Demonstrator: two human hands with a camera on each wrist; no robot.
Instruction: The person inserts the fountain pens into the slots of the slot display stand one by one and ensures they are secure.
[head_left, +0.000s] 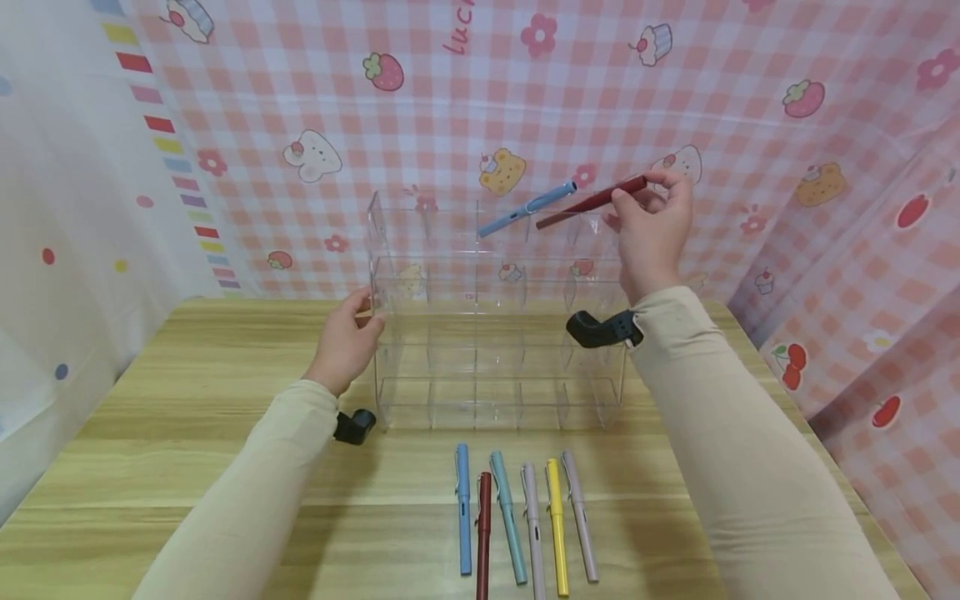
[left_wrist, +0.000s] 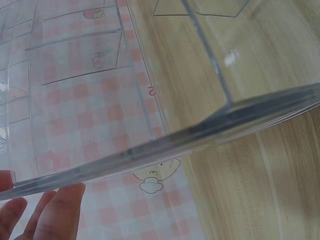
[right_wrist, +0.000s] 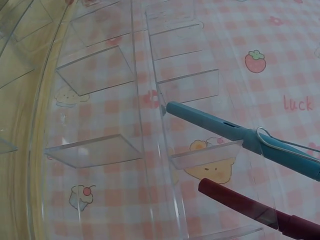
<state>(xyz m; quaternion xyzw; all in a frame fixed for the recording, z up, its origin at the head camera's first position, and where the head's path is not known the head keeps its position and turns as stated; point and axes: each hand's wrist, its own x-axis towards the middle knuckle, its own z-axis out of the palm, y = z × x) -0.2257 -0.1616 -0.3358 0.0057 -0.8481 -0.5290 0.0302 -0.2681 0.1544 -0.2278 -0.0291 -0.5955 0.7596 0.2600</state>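
Note:
A clear acrylic rack [head_left: 498,329] with several tiers and upright dividers stands on the table. My left hand [head_left: 347,340] holds its left side panel, with fingertips [left_wrist: 62,207] on both sides of the panel edge in the left wrist view. Above the rack's upper right, my right hand [head_left: 654,229] pinches a dark red pen [head_left: 592,202] near one end, its other end slanting down to the left over the top tier. Just left of it, a blue pen [head_left: 527,210] leans in the top tier, its clip [right_wrist: 285,145] showing in the right wrist view.
In front of the rack lies a row of pens: a blue pen [head_left: 463,508], a dark red pen [head_left: 483,533], a teal pen [head_left: 508,517], two pale lilac pens and a yellow pen [head_left: 557,525]. A pink checked cloth [head_left: 450,125] hangs behind the wooden table [head_left: 225,367].

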